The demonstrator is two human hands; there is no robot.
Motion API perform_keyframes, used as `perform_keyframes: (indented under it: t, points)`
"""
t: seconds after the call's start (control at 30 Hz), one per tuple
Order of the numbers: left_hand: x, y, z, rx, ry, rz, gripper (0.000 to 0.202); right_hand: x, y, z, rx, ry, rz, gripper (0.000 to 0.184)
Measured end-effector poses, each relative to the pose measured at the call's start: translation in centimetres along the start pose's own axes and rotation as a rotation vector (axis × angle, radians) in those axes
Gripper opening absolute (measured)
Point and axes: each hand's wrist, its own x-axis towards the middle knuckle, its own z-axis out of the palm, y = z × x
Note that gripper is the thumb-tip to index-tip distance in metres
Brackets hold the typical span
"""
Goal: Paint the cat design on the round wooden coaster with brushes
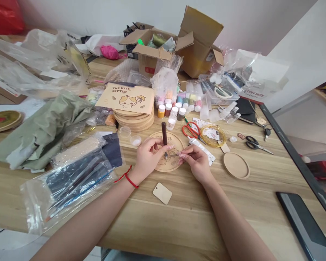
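Left hand pinches the dark-handled tool low down, thumb on the near side; handle stands close to vertical above those fingers, dark tip just below them. Right hand has thumb and index closed on a thin metal-looking piece; too small to tell what it is. Key relation: the piece's long axis runs roughly level, sideways out of the right fingertips toward the left fingers, so it sits about square to the upright handle. Its free end is at or right beside the tool's tip; contact can't be confirmed. Round wooden plate lies flat directly under both sets of fingers, kitten drawing face up, lettering on the far side. Left hand is nearer: its fingers are over the plate's left half, while the right fingertips are only at its right edge. Tool tip is over the drawing, left of the right fingertips; whether it touches wood isn't clear. Around the fingers: wooden tag nearer the body, between the forearms; white-lidded jars beyond the left fingers; shallow round tray right of the right hand, apart from it.
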Motion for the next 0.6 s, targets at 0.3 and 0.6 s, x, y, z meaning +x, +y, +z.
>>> perform_keyframes:
  t: [0.3,0.6]
  points:
    - [-0.08,0.1,-0.06,0.026,-0.016,0.022,0.022,-0.08,-0.3,0.15,-0.033,0.004,0.008,0.023]
    - [-0.08,-0.11,-0.07,0.03,-0.033,0.006,0.018,-0.16,-0.39,-0.05,-0.069,-0.014,0.059,0.026]
